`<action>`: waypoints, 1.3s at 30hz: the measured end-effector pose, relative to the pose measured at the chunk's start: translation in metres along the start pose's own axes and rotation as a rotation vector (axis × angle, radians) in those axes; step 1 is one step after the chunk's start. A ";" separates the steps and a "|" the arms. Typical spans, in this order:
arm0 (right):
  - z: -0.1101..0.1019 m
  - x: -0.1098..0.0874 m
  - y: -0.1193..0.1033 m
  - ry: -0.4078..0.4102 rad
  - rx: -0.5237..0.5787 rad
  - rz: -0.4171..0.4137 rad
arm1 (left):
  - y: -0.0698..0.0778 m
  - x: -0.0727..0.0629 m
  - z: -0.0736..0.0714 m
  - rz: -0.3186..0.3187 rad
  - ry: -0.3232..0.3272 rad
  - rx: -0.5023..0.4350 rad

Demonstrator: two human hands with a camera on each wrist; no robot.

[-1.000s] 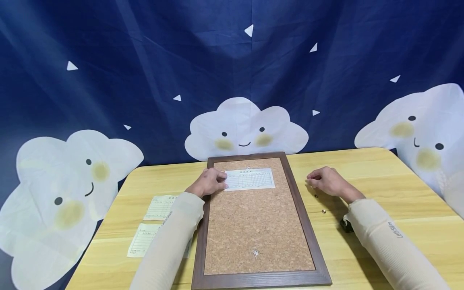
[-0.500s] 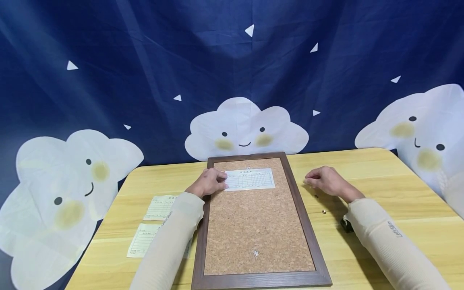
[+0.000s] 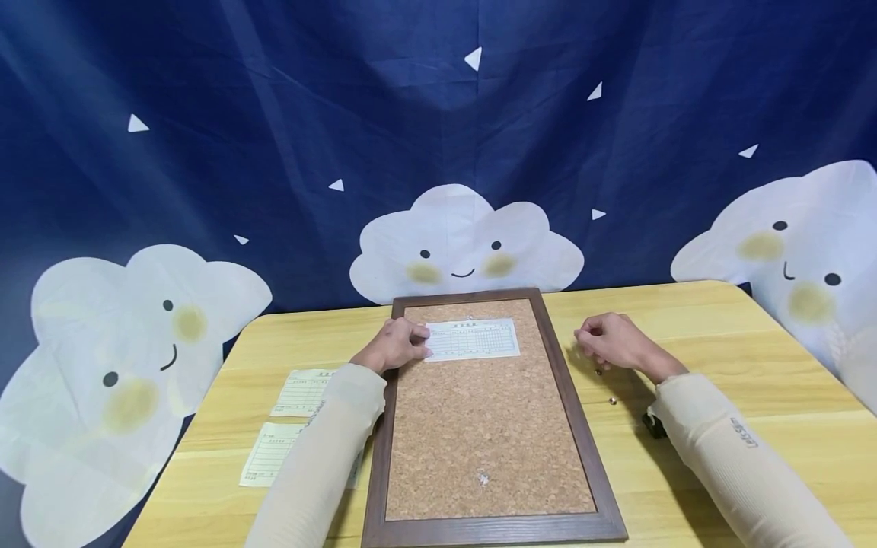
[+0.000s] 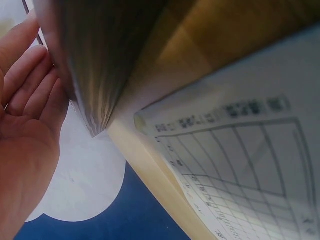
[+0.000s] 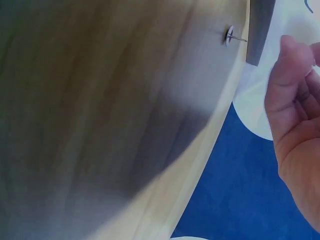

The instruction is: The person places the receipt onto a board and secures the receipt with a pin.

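Observation:
My left hand reaches over the left side of a brown-framed cork board. Its thumb and fingers press the left edge of a white printed slip lying on the upper cork. Beyond the board's right edge, my right hand hovers above the table with thumb and fingers curled and their tips close together. Whether anything small sits between those tips cannot be seen. Below it lie two small metal thumbtacks, one nearer the hand and one lower. A thumbtack also shows in the right wrist view.
Two printed slips lie left of the board, an upper one and a lower one, partly covered by the left sleeve. A small whitish shiny cluster is on the lower cork. A dark blue cloud-patterned curtain hangs behind the wooden table.
My right hand's fingers have shifted and curled downward a little, staying beside the board's right edge. The left hand and the white slip have stayed in place.

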State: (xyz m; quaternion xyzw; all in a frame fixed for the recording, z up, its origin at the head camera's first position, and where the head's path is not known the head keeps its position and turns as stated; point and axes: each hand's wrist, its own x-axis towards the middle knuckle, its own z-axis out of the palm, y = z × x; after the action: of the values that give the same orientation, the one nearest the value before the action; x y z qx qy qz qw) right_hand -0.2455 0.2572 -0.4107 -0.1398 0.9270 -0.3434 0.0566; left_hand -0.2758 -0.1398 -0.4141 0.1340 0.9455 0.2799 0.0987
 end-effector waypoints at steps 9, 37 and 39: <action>-0.001 -0.002 0.000 0.005 0.101 -0.006 | -0.001 0.001 0.001 0.005 -0.003 -0.013; 0.001 0.007 -0.007 -0.003 0.135 -0.070 | 0.001 -0.001 0.001 0.006 0.012 0.005; 0.002 0.008 -0.009 0.006 0.109 -0.076 | 0.001 -0.001 0.001 0.005 0.012 0.004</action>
State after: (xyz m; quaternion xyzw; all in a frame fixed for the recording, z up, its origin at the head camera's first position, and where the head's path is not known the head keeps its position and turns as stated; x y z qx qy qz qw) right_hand -0.2512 0.2475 -0.4062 -0.1706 0.9010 -0.3959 0.0485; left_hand -0.2747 -0.1387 -0.4149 0.1351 0.9462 0.2791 0.0921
